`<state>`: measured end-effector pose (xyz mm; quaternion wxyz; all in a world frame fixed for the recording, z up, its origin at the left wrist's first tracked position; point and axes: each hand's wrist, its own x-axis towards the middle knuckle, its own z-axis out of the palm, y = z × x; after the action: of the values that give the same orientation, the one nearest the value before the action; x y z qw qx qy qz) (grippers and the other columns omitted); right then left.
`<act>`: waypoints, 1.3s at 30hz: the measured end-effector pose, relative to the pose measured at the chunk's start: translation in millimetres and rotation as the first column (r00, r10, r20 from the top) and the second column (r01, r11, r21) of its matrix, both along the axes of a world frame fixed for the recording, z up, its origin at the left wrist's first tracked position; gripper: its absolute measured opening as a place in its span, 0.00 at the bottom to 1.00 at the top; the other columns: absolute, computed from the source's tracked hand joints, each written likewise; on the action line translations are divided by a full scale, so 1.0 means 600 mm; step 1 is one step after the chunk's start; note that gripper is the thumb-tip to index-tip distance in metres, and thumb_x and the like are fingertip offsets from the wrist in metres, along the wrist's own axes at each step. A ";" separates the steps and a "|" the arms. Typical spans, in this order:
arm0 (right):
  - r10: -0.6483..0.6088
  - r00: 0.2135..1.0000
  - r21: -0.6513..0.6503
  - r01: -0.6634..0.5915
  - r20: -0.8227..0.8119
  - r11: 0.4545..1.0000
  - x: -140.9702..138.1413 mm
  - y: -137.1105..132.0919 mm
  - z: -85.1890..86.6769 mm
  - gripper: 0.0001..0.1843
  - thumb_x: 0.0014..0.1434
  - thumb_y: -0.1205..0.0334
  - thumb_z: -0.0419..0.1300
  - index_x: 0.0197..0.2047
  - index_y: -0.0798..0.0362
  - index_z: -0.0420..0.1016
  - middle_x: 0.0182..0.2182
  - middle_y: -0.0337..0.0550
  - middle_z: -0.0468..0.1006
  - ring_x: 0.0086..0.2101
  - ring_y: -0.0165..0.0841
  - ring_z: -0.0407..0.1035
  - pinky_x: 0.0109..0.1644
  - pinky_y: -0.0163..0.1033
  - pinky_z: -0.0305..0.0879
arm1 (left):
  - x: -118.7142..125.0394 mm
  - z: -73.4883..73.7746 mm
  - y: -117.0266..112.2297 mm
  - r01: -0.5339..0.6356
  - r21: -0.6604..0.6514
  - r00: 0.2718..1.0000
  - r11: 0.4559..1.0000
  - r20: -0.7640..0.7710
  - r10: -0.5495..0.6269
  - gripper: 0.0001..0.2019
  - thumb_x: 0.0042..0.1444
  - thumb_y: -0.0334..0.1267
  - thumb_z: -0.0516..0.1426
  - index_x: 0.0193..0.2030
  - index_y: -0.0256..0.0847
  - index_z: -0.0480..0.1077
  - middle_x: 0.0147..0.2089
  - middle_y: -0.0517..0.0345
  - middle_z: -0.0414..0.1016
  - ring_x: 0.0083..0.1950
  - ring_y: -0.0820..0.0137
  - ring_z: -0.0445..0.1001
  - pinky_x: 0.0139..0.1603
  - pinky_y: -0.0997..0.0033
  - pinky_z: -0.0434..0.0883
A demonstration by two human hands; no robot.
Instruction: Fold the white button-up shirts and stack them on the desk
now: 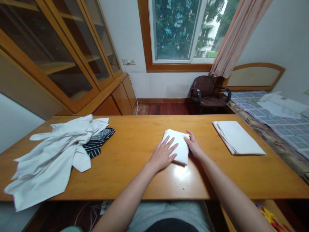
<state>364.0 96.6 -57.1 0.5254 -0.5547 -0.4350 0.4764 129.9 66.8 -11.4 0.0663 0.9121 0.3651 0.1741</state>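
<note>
A small folded white cloth (pixel 180 151) lies on the wooden table in front of me. My left hand (pixel 163 153) rests flat on its left part with the fingers spread. At its right edge is my right hand (pixel 193 145), the thumb touching the cloth and the index finger stretched out beside it; the other fingers are mostly hidden. A larger folded white cloth (pixel 238 137) sits to the right, apart from both hands. On the left is a loose heap of white fabric (pixel 55 151), with a black-and-white striped cloth (pixel 98 140) partly under it.
The table (pixel 116 180) spans the view, and the white heap hangs over its front left edge. Behind it stand a glass-door cabinet (pixel 96 87), a dark armchair (pixel 204 90) and a window. A bed (pixel 277 109) with a checked sheet is on the right.
</note>
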 end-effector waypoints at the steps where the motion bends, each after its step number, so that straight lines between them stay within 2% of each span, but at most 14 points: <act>1: -0.006 0.999 0.010 0.006 0.047 1.000 0.000 0.000 -0.003 0.36 0.59 0.47 0.60 0.67 0.46 0.56 0.50 0.47 0.75 0.46 0.41 0.73 0.53 0.51 0.71 | 0.000 -0.002 -0.001 -0.001 0.008 1.000 1.000 0.000 0.001 0.27 0.68 0.48 0.54 0.72 0.53 0.58 0.77 0.55 0.50 0.78 0.56 0.44 0.72 0.42 0.58; 5: -0.077 0.962 0.088 0.055 0.263 0.995 0.002 -0.001 -0.011 0.33 0.61 0.47 0.57 0.66 0.48 0.59 0.55 0.51 0.72 0.54 0.42 0.69 0.60 0.53 0.65 | 0.000 -0.004 -0.004 -0.002 0.018 1.000 1.000 -0.015 0.002 0.27 0.68 0.48 0.54 0.72 0.54 0.58 0.77 0.56 0.50 0.78 0.56 0.44 0.72 0.44 0.59; 8: -0.149 0.925 0.155 0.099 0.350 0.983 0.000 -0.003 -0.013 0.31 0.61 0.47 0.56 0.65 0.49 0.61 0.59 0.53 0.70 0.57 0.43 0.66 0.64 0.55 0.61 | 0.003 -0.005 -0.006 0.001 0.030 1.000 1.000 -0.024 -0.001 0.26 0.68 0.48 0.53 0.72 0.54 0.58 0.77 0.56 0.51 0.78 0.56 0.44 0.71 0.45 0.59; 11: -0.213 0.876 0.225 0.123 0.433 0.966 -0.004 -0.008 -0.009 0.29 0.62 0.49 0.55 0.63 0.53 0.64 0.58 0.57 0.69 0.58 0.44 0.65 0.65 0.57 0.59 | 0.006 -0.005 -0.008 0.001 0.039 0.999 0.999 -0.037 0.001 0.26 0.68 0.48 0.53 0.72 0.54 0.58 0.77 0.55 0.51 0.78 0.56 0.44 0.71 0.45 0.59; 16: -0.288 0.728 0.341 0.079 0.622 0.937 -0.003 -0.024 0.015 0.26 0.64 0.53 0.53 0.62 0.57 0.65 0.55 0.60 0.67 0.58 0.48 0.63 0.65 0.60 0.59 | 0.008 0.005 -0.007 -0.008 -0.032 0.995 0.999 -0.100 0.005 0.26 0.69 0.49 0.52 0.72 0.54 0.58 0.77 0.56 0.50 0.78 0.53 0.46 0.70 0.41 0.60; 20: -0.317 0.605 0.403 -0.007 0.730 0.915 -0.002 -0.041 0.046 0.23 0.66 0.57 0.52 0.62 0.54 0.68 0.56 0.60 0.67 0.58 0.51 0.62 0.65 0.62 0.59 | 0.010 0.024 0.016 -0.010 -0.050 0.995 0.999 -0.097 0.005 0.22 0.70 0.45 0.50 0.68 0.51 0.64 0.75 0.54 0.56 0.76 0.56 0.52 0.72 0.40 0.56; 24: -0.194 0.546 0.342 -0.183 0.815 0.922 -0.024 -0.061 0.061 0.22 0.69 0.58 0.48 0.61 0.55 0.71 0.58 0.59 0.71 0.60 0.49 0.63 0.67 0.58 0.58 | 0.022 0.029 0.055 -0.041 -0.035 0.996 0.999 -0.086 0.037 0.23 0.70 0.39 0.47 0.71 0.44 0.61 0.76 0.52 0.54 0.78 0.58 0.47 0.74 0.41 0.52; 28: -0.030 0.428 0.178 -0.308 0.903 0.935 -0.050 -0.084 0.048 0.28 0.71 0.54 0.48 0.68 0.58 0.65 0.69 0.56 0.62 0.69 0.49 0.51 0.72 0.60 0.47 | 0.037 0.010 0.083 -0.104 -0.132 0.986 0.986 -0.142 0.085 0.28 0.71 0.46 0.44 0.75 0.43 0.51 0.78 0.52 0.48 0.79 0.57 0.42 0.73 0.38 0.51; 31: 0.075 0.342 0.038 -0.312 0.937 0.949 -0.049 -0.098 0.037 0.33 0.71 0.48 0.46 0.73 0.55 0.56 0.73 0.52 0.53 0.72 0.47 0.44 0.72 0.61 0.46 | 0.041 -0.004 0.091 -0.161 -0.198 0.976 0.967 -0.176 0.127 0.29 0.72 0.50 0.41 0.76 0.44 0.48 0.79 0.55 0.44 0.79 0.58 0.38 0.74 0.38 0.50; 33: 0.111 0.308 -0.010 -0.309 0.945 0.951 -0.040 -0.104 0.033 0.34 0.72 0.46 0.44 0.75 0.53 0.51 0.74 0.50 0.49 0.72 0.45 0.41 0.72 0.60 0.47 | 0.039 -0.010 0.093 -0.190 -0.212 0.972 0.959 -0.179 0.153 0.29 0.72 0.50 0.40 0.76 0.45 0.47 0.79 0.56 0.43 0.79 0.58 0.36 0.74 0.39 0.48; 39: 0.082 0.255 0.001 -0.309 0.963 0.951 -0.005 -0.124 0.022 0.33 0.73 0.49 0.41 0.77 0.49 0.43 0.74 0.48 0.47 0.72 0.43 0.41 0.72 0.61 0.47 | 0.030 -0.012 0.095 -0.222 -0.239 0.970 0.945 -0.155 0.188 0.29 0.72 0.48 0.40 0.77 0.46 0.46 0.79 0.58 0.41 0.79 0.57 0.37 0.75 0.38 0.43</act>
<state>360.9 22.5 -43.6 0.1468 -0.6172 -0.7701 0.0671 148.1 123.7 -18.6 0.1404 0.8624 0.4810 0.0720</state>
